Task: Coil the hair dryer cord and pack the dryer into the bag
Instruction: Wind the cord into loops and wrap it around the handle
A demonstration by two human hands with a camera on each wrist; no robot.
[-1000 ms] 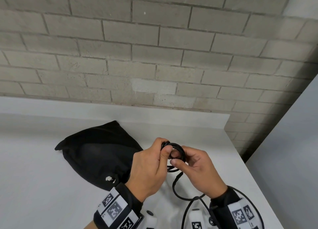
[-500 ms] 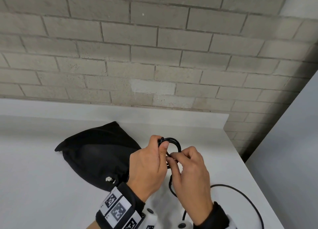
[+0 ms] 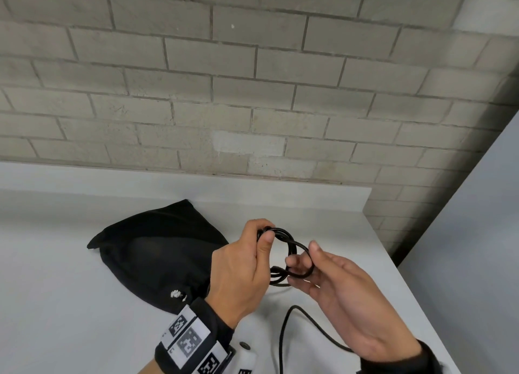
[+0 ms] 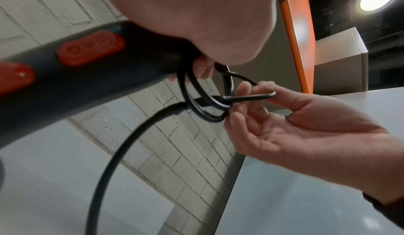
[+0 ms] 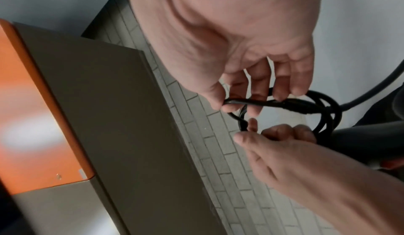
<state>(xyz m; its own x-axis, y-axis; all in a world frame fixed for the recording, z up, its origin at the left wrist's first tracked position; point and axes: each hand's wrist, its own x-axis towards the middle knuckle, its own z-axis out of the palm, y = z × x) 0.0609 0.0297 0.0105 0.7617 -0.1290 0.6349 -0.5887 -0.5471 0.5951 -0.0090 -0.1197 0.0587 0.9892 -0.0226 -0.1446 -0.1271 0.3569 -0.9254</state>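
Since half a second ago the right hand has rolled palm-up, thumb and fingers pinching one strand of the cord; left hand pinches the coil top against the dryer handle, above the bench just right of the bag. Cord is thin, black, looks springy and light, so loops may pop open; best pinched where they cross. Dryer is dark with orange buttons, rigid; take it by the handle.

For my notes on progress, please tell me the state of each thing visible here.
Black hair dryer cord: partly coiled into loops, the rest trailing loose.
Dark hair dryer handle with red buttons: outside the bag.
Black fabric bag: lying on the white table.
Left hand: gripping the coil.
Right hand: pinching a loop.
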